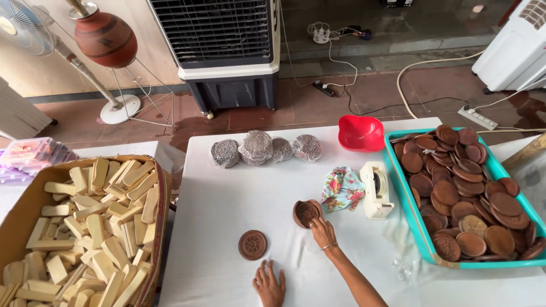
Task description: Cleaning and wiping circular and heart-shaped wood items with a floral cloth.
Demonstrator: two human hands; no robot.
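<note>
Right hand (322, 232) grips clay cup (306, 212), mid-surface | left hand (269, 286) flat, empty, near disc (252, 245) | risk: tilted cup held at rim may slip, chip.

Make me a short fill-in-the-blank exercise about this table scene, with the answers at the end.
1. The right hand holds a small brown clay ____.
2. The left hand rests flat on the white table, near a round brown ____.
3. The brown discs are piled in a ____ tray.
4. The bowl beside that tray is ____.

Missing words: cup; disc; teal; red
</note>
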